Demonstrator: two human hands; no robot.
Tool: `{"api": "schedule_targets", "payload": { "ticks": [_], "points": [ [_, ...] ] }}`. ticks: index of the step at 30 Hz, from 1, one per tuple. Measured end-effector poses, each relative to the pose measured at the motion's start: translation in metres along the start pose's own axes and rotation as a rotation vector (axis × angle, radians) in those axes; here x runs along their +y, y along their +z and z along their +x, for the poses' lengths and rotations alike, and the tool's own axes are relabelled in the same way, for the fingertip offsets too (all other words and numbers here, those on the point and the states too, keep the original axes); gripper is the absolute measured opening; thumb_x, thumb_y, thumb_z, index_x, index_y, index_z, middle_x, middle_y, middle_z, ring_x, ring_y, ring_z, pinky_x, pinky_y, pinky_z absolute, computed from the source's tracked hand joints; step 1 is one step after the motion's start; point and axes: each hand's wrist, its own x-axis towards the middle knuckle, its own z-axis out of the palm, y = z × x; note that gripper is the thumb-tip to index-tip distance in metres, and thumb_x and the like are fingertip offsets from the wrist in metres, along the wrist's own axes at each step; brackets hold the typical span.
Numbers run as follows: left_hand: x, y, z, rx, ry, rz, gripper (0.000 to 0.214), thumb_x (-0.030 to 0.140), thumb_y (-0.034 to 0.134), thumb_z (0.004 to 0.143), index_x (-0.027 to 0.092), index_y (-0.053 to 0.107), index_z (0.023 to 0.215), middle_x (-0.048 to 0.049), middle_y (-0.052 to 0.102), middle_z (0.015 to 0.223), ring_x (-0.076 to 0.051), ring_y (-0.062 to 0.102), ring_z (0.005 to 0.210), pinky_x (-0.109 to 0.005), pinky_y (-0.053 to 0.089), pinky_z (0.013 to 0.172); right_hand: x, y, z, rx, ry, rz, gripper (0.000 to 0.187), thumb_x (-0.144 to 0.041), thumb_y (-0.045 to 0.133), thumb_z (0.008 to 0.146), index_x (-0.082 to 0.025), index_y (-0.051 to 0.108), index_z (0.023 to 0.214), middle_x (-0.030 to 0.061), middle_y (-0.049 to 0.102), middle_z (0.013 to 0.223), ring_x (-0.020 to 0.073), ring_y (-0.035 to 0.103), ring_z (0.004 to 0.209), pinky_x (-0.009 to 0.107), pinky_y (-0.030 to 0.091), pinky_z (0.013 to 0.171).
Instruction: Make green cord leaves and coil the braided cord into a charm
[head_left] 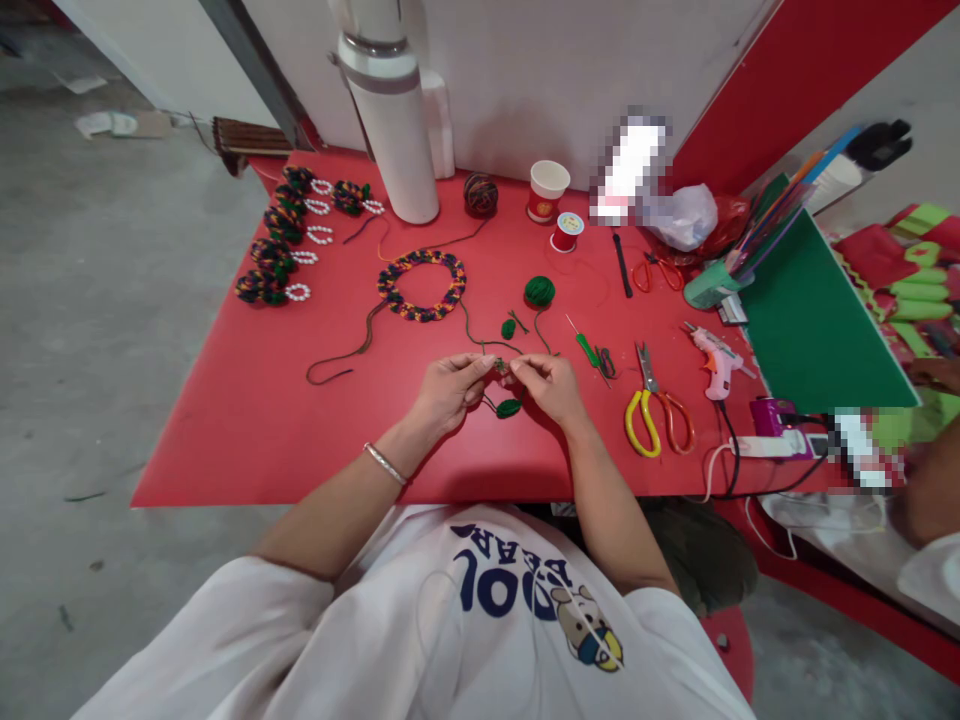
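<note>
My left hand and my right hand meet over the middle of the red table, both pinched on a small dark green yarn piece between the fingertips. Green yarn runs from it up to a green yarn ball. A small green crocheted leaf lies just below my hands, another leaf just above. A multicoloured crocheted ring with a brown tail lies further back.
Yellow-handled scissors, a green crochet hook, a pink glue gun and red scissors lie to the right. Finished crocheted pieces with white beads line the back left. A white flask, paper cup, green board. Another person's arm at the right edge.
</note>
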Motion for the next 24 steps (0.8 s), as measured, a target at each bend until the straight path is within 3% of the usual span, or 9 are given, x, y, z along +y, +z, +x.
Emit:
{"api": "schedule_targets", "payload": {
  "ticks": [2,4,6,8,11,15,21,24],
  "points": [
    [-0.002,0.001,-0.001,-0.004,0.010,0.032,0.045,0.050,0.094,0.062,0.012,0.075,0.077,0.0074,0.043,0.040,-0.005,0.028,0.036,-0.023,0.020,0.038,0.001,0.002,0.001,0.015,0.078,0.122,0.030,-0.051,0.067,0.087,-0.023,0.064,0.080,-0.0008,0.072,0.073,0.0083,0.051,0.043,0.024,0.041,0.042],
    [-0.004,0.002,-0.003,0.000,0.023,0.072,0.047,0.052,0.094,0.061,0.012,0.075,0.078,0.0078,0.041,0.038,-0.005,0.029,0.035,-0.023,0.021,0.038,0.003,0.004,0.002,-0.004,0.139,0.232,0.033,-0.055,0.071,0.084,-0.025,0.056,0.083,-0.0082,0.063,0.060,0.0061,0.040,0.034,0.022,0.031,0.034],
    [-0.006,0.003,-0.003,0.006,0.033,0.093,0.047,0.053,0.094,0.061,0.012,0.075,0.077,0.0080,0.041,0.038,-0.006,0.031,0.034,-0.024,0.021,0.037,0.004,0.007,0.003,-0.039,0.171,0.300,0.039,-0.056,0.076,0.080,-0.026,0.051,0.084,-0.0140,0.048,0.048,0.0060,0.036,0.031,0.019,0.025,0.032],
    [-0.008,0.004,-0.004,0.010,0.040,0.103,0.047,0.053,0.094,0.061,0.013,0.075,0.078,0.0074,0.042,0.038,-0.006,0.032,0.034,-0.024,0.022,0.038,0.005,0.009,0.005,-0.014,0.182,0.337,0.044,-0.055,0.081,0.075,-0.026,0.049,0.084,-0.0151,0.046,0.047,0.0057,0.034,0.031,0.019,0.023,0.032],
    [-0.009,0.005,-0.004,0.016,0.046,0.131,0.047,0.052,0.094,0.062,0.012,0.076,0.078,0.0069,0.043,0.038,-0.006,0.032,0.035,-0.024,0.021,0.038,0.008,0.011,0.008,0.086,0.184,0.375,0.049,-0.053,0.087,0.068,-0.026,0.049,0.085,-0.0114,0.059,0.058,0.0049,0.040,0.035,0.019,0.029,0.033],
    [-0.010,0.005,-0.003,0.019,0.054,0.141,0.048,0.054,0.094,0.062,0.012,0.078,0.081,0.0069,0.042,0.038,-0.006,0.032,0.035,-0.024,0.020,0.039,0.008,0.009,0.008,0.129,0.149,0.380,0.050,-0.042,0.093,0.060,-0.024,0.057,0.089,-0.0044,0.072,0.076,0.0087,0.062,0.056,0.019,0.050,0.049],
    [-0.011,0.003,-0.002,0.012,0.050,0.129,0.048,0.053,0.094,0.062,0.012,0.077,0.079,0.0069,0.043,0.039,-0.006,0.032,0.035,-0.024,0.021,0.039,0.006,0.004,0.006,0.116,0.141,0.368,0.046,-0.033,0.090,0.063,-0.024,0.062,0.099,-0.0017,0.076,0.087,0.0091,0.060,0.054,0.018,0.044,0.040],
    [-0.009,0.005,-0.001,0.045,0.050,0.103,0.047,0.051,0.094,0.060,0.012,0.075,0.077,0.0065,0.045,0.040,-0.005,0.031,0.035,-0.023,0.021,0.039,0.006,0.001,0.006,0.122,0.125,0.368,0.049,-0.030,0.090,0.062,-0.024,0.065,0.103,-0.0001,0.077,0.090,0.0122,0.067,0.065,0.018,0.046,0.042]
  ]
}}
